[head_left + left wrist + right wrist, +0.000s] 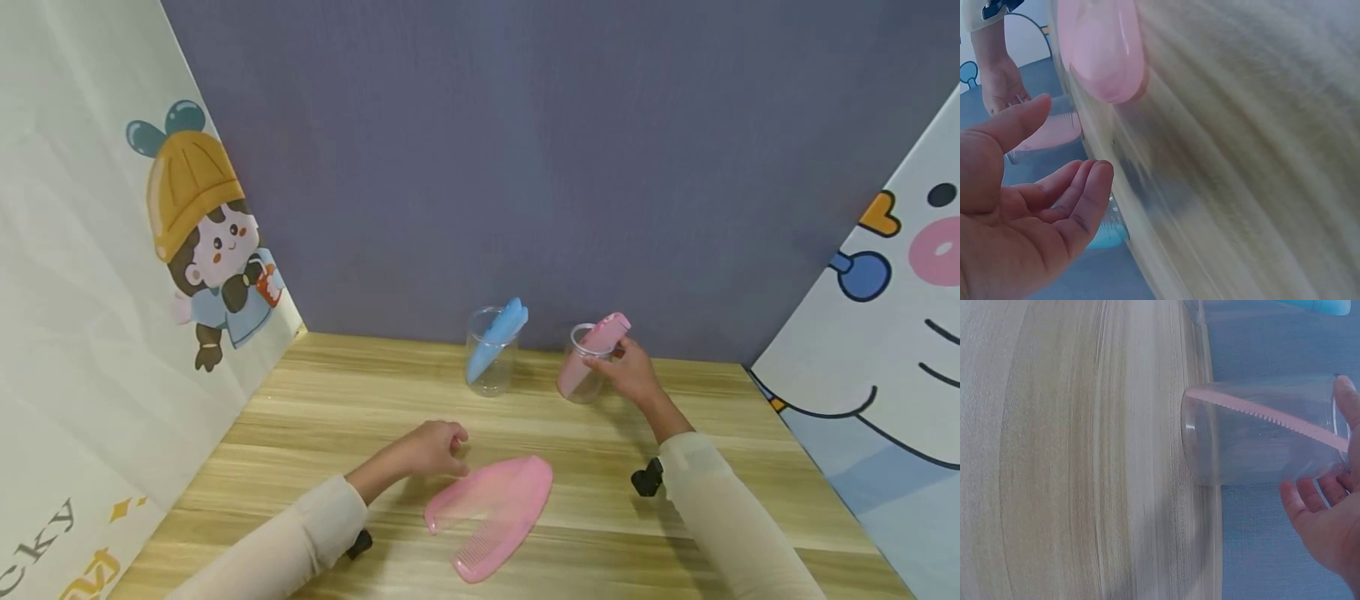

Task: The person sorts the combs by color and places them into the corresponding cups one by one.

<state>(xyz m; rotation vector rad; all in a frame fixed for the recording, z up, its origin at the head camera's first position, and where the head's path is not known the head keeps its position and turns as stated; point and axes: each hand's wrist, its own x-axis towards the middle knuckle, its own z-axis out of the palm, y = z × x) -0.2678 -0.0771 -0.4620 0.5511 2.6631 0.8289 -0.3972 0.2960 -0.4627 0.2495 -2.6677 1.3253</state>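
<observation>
My right hand (pixel 630 371) holds a clear plastic cup (pixel 1260 469) near its rim, thumb on one side and fingers on the other. Inside that cup a pink comb (pixel 596 342) leans at a slant, its top end sticking out above the rim. My left hand (pixel 431 450) hovers over the table with fingers loosely bent and nothing between them, as the left wrist view also shows. Just beside it, a broad curved pink comb (pixel 517 517) lies flat on the table, its rounded end (pixel 1110 69) near the thumb in the left wrist view.
Left of the held cup stands another clear cup (pixel 491 379) with a blue comb (pixel 498 337) leaning in it. The wood-grain table (pixel 337 400) ends at a grey-blue back panel (pixel 510 167). Printed cartoon panels flank it on both sides.
</observation>
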